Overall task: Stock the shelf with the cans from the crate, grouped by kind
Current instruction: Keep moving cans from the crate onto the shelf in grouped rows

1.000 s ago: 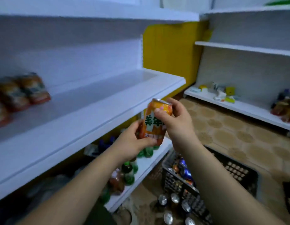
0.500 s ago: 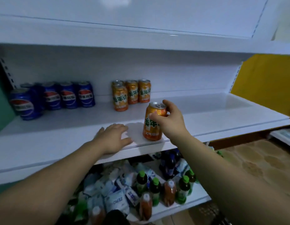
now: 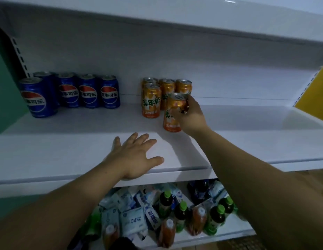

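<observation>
My right hand [image 3: 190,116] grips an orange can [image 3: 172,113] that stands upright on the white shelf [image 3: 85,141], just in front of a cluster of several orange cans [image 3: 151,100]. A row of blue Pepsi cans [image 3: 70,92] stands at the shelf's back left, apart from the orange ones. My left hand [image 3: 135,156] rests flat on the shelf near its front edge, fingers spread, holding nothing. The crate is out of view.
The right half of the white shelf is bare up to a yellow wall panel [image 3: 312,94]. Another shelf board [image 3: 175,17] hangs overhead. Below, the lower shelf [image 3: 220,233] holds green-capped bottles [image 3: 180,213] and white packets [image 3: 133,221].
My right hand has carried the orange can from the shelf's front edge back to the other orange cans. My left hand stays flat on the shelf. The view has moved closer.
</observation>
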Demonstrator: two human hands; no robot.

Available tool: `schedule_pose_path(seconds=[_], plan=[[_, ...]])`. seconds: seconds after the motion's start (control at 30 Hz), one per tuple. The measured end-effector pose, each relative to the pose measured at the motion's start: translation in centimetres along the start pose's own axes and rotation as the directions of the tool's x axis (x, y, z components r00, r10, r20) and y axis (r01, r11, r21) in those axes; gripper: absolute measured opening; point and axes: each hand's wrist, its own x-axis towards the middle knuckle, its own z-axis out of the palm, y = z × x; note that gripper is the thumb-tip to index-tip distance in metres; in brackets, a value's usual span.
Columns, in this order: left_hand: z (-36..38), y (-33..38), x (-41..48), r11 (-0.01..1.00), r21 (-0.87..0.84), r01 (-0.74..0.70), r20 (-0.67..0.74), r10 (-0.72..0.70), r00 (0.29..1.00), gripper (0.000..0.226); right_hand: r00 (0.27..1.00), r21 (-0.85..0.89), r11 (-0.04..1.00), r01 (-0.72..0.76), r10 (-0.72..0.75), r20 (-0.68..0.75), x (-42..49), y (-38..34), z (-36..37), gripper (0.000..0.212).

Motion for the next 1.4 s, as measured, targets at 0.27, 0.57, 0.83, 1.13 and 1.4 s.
schedule_pose_path(seconds=[0.27,0.57,0.83,1.13,1.4], plan=[[0.2,0.0,0.1,1.000,-0.001,-0.004,0.015,0.004,1.000,0.076,0.998,-0.089,0.995,-0.050,0.052,0.025,4.2,1.5,2.1,0.056],[0.6,-0.3,0.6,1.000,-0.007,-0.006,0.026,0.007,1.000,0.076,0.998,-0.048,0.997,-0.053,0.054,0.029,5.9,2.1,3.8,0.060],[0.6,-0.8,1.3,0.998,-0.058,0.006,0.049,-0.003,0.999,0.076,0.959,-0.369,0.919,-0.140,0.219,0.180,3.4,0.2,0.6,0.064],[-2.5,5.6,1.8,0.964,-0.240,-0.113,0.089,0.138,0.986,0.094,0.930,-0.654,0.710,-0.260,0.365,0.027,-5.5,0.3,-13.6,0.077],[2.0,25.3,-1.7,0.784,-0.213,-0.583,0.113,0.613,0.782,0.073,0.805,-0.667,0.512,-0.541,0.545,-0.236,-18.7,3.5,-26.6,0.072]])
